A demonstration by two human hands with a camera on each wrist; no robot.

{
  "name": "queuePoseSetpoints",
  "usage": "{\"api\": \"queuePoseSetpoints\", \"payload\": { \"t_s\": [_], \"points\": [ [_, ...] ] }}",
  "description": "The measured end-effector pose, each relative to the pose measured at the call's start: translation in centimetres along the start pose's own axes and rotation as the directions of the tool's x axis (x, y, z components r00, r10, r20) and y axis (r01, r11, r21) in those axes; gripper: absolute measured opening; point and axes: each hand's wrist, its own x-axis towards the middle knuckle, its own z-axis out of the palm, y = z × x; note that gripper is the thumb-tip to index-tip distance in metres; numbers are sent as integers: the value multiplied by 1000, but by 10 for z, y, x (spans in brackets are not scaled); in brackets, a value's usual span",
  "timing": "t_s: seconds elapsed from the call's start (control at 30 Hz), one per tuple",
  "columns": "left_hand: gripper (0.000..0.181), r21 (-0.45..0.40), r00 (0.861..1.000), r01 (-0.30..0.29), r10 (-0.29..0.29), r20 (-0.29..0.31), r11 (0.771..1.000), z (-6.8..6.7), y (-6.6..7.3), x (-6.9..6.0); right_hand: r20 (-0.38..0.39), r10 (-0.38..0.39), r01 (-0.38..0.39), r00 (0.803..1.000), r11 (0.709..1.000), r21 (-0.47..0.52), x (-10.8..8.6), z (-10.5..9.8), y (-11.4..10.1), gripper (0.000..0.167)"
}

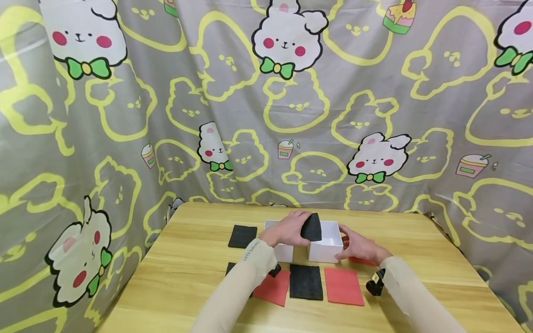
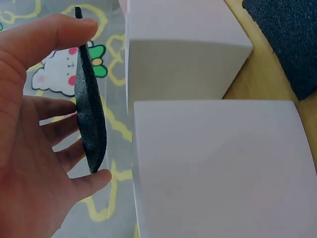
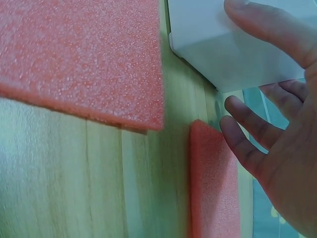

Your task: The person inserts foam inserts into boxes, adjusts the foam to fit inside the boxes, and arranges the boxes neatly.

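Observation:
My left hand [image 1: 289, 230] holds a thin black foam sheet [image 1: 312, 226] above two white boxes. In the left wrist view the black foam sheet [image 2: 90, 111] is seen edge-on and slightly bowed, with the thumb on one side and the fingers on the other. My right hand [image 1: 360, 245] grips the right-hand white box [image 1: 322, 253] at its right end, thumb toward the front and fingers behind. That box is open at the top. Beside it stands the left-hand white box [image 1: 285, 254], partly hidden by my left hand and forearm.
A black sheet [image 1: 243, 236] lies left of the boxes. In front are a red sheet [image 1: 272, 289], another black sheet [image 1: 306, 282] and another red sheet [image 1: 344, 286]. More sheets are partly covered by my arms. A patterned curtain [image 1: 250, 115] hangs behind the wooden table [image 1: 187, 259].

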Motion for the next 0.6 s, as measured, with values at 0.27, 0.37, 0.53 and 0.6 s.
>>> {"api": "queuePoseSetpoints", "payload": {
  "t_s": [0.27, 0.37, 0.53, 0.6],
  "points": [
    [85, -36, 1000, 25, -24, 11, 999, 7, 9, 7, 35, -47, 47, 998, 999, -6, -3, 0, 0, 106],
    [84, -22, 1000, 20, -20, 1, 1000, 10, 10, 9, 37, -48, 47, 998, 999, 10, -4, 0, 0, 106],
    [84, 7, 1000, 21, -21, -9, 1000, 14, 11, 14, 38, -75, 74, 996, 997, 32, -4, -1, 0, 105],
    [84, 7, 1000, 29, -29, -10, 1000, 14, 11, 16, 41, -83, 82, 996, 996, 31, -3, -1, 1, 105]
  ]
}}
